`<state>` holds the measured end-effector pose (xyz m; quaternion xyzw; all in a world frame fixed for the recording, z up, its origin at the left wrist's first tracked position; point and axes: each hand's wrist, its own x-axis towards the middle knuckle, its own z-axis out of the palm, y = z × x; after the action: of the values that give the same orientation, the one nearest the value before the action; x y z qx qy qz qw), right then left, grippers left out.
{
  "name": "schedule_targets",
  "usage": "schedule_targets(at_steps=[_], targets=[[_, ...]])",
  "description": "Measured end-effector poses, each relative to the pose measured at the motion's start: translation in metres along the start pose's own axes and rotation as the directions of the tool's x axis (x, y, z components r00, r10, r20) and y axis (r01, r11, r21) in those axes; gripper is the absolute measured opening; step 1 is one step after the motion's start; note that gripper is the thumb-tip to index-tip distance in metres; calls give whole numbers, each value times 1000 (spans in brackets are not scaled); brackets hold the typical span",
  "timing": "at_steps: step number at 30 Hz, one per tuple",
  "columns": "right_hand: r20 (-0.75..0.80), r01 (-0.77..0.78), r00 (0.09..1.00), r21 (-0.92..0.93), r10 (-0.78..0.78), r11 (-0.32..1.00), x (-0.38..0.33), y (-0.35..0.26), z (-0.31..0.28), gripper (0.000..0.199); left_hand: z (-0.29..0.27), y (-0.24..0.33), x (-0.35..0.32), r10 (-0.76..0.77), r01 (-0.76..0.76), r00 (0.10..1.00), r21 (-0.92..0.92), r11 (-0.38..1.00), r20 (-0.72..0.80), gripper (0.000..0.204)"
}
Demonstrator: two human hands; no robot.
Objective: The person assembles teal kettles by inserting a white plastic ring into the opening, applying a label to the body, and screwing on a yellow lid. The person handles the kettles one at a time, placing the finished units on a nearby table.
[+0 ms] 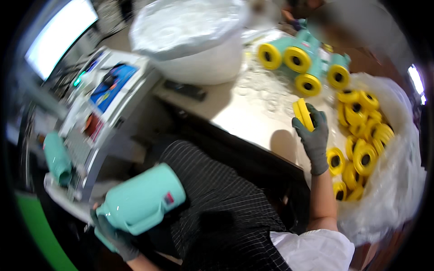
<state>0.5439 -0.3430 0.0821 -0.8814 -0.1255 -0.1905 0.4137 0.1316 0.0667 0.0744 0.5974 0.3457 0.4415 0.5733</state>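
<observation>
My left hand (115,239), in a grey glove, is closed around the neck end of a mint-green jug (140,194). The jug lies tilted over my lap at lower left, its handle facing down and its broad end to the right. Over the table, my gloved right hand (316,140) pinches a round yellow base (303,115) seen nearly edge-on. Just right of that hand, several yellow bases with black centres (364,158) are heaped in a clear plastic bag (398,180).
Several mint jugs with yellow ends (298,58) lie at the far side of the table (244,119), near scattered clear rings (266,90). A white plastic-lined bin (194,58) and a dark oblong object (185,89) stand left of them. Another mint jug (58,158) lies far left, below a screen (61,36).
</observation>
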Motion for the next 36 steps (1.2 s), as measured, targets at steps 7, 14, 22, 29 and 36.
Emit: schedule_targets(at_steps=[7, 14, 22, 29, 36], targets=[[213, 209, 818, 756, -535, 621, -69, -161, 160, 55, 38, -76, -49, -190, 114, 981, -663, 740, -44, 36], [215, 323, 572, 828, -792, 458, -101, -165, 158, 61, 19, -102, -68, -432, 260, 901, -834, 486, 29, 44], [273, 222, 683, 806, -678, 549, -122, -163, 153, 55, 40, -85, -69, 93, -66, 909, 80, 995, -405, 34], [474, -130, 769, 773, -429, 621, -129, -165, 145, 53, 53, -47, -61, 280, -195, 908, 278, 941, -311, 46], [873, -833, 488, 473, -21, 288, -122, -99, 172, 45, 86, 2, -68, 484, -439, 875, 432, 788, 7, 58]])
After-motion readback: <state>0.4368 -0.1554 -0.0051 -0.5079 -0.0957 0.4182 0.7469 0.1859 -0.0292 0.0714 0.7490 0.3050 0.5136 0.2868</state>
